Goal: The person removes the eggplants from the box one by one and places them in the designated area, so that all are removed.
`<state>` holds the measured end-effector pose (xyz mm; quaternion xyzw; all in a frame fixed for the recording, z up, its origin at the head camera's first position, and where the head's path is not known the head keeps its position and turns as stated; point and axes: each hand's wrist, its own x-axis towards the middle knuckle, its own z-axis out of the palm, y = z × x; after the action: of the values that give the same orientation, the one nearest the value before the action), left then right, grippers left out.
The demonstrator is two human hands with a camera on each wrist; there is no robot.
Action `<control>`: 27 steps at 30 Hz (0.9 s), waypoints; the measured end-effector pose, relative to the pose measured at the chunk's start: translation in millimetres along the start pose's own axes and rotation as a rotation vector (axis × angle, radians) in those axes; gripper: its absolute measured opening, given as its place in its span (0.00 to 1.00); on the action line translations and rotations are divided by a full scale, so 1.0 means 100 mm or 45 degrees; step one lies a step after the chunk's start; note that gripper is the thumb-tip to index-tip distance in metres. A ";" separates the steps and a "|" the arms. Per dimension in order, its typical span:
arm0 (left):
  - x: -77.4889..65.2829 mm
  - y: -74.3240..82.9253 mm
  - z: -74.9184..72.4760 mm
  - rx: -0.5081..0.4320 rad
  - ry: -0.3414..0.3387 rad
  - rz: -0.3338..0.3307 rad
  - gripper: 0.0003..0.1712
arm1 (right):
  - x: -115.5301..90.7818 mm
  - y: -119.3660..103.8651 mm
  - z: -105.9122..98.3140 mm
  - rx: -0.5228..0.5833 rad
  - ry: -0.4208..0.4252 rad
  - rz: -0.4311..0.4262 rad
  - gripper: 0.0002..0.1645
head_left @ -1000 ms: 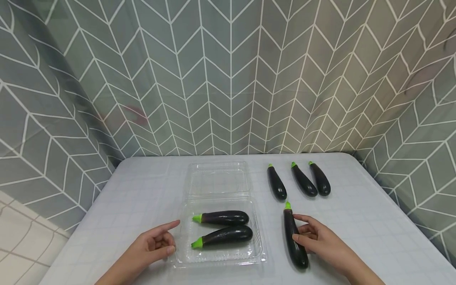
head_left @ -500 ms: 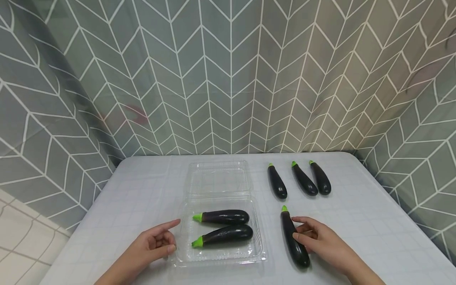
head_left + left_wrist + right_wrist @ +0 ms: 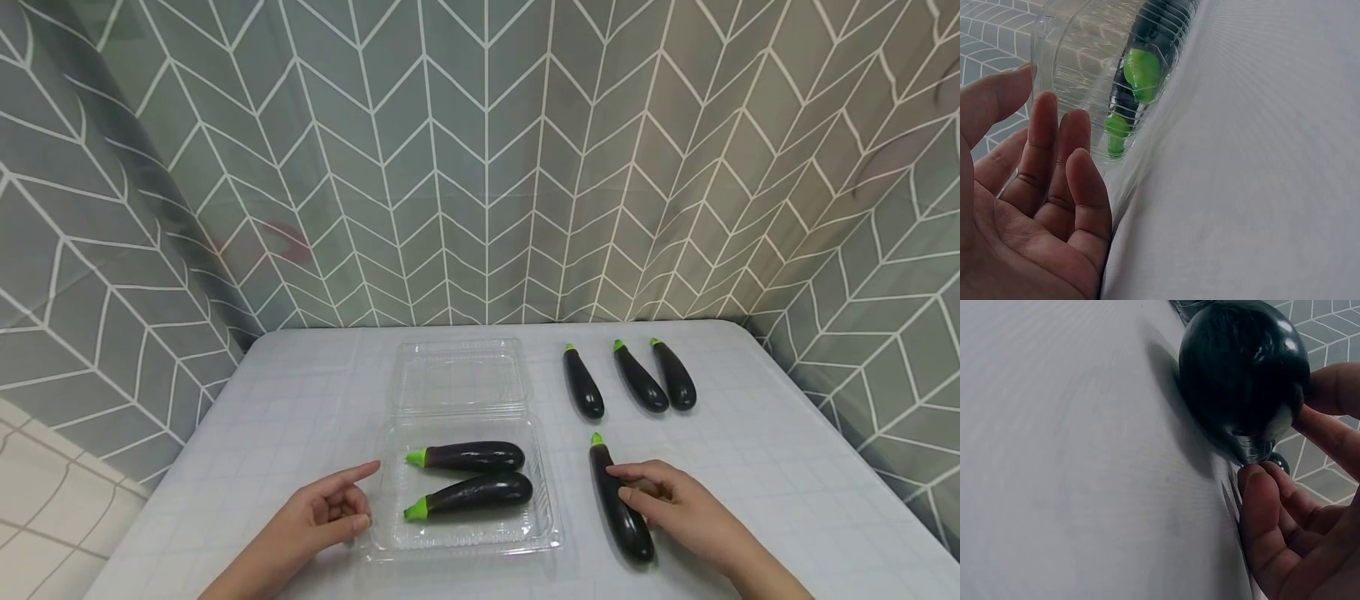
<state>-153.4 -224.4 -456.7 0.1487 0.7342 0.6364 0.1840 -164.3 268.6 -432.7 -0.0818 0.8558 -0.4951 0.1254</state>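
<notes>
My right hand [image 3: 675,508] reaches the nearest eggplant [image 3: 618,508] from its right side. Thumb and index fingertips touch its skin without wrapping round it, and the eggplant lies on the table, green stem pointing away. In the right wrist view its rounded dark end [image 3: 1241,369] is close up, with other fingertips [image 3: 1260,500] low beside it. A clear plastic clamshell container [image 3: 450,546] stands with its lid back. Two eggplants lie inside, one behind [image 3: 476,457] and one in front [image 3: 480,493]. My left hand [image 3: 322,517] is beside its left rim, index finger extended, holding nothing; contact is unclear.
Three more eggplants lie at the back right of the table: one to the left [image 3: 583,383], one in the middle [image 3: 641,379] and one to the right [image 3: 675,377]. The transparent lid [image 3: 459,375] lies flat behind the container. A patterned curtain [image 3: 480,167] hangs behind the table.
The nearest eggplant has turned slightly on the table, its stem end shifting left and nearer. My right index fingertip has moved onto its upper side. My left hand has stayed put.
</notes>
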 end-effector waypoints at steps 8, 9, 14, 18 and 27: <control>0.01 -0.01 0.00 -0.008 -0.009 0.040 0.37 | 0.00 0.00 0.01 -0.064 0.060 -0.061 0.19; 0.01 -0.01 0.00 -0.008 -0.012 0.047 0.37 | 0.00 -0.01 0.01 -0.061 0.061 -0.067 0.19; 0.01 0.00 -0.01 -0.013 -0.010 0.041 0.37 | -0.01 -0.02 0.01 -0.049 0.082 -0.054 0.20; 0.02 0.00 -0.01 -0.018 0.000 0.016 0.37 | -0.01 -0.06 0.00 -0.071 0.133 -0.019 0.21; 0.00 -0.02 -0.01 -0.026 -0.010 0.030 0.37 | -0.02 -0.10 -0.03 -0.163 0.327 -0.068 0.23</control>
<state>-154.1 -225.0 -458.9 0.1579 0.7252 0.6453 0.1810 -163.3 266.7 -422.1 -0.0481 0.8921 -0.4492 -0.0038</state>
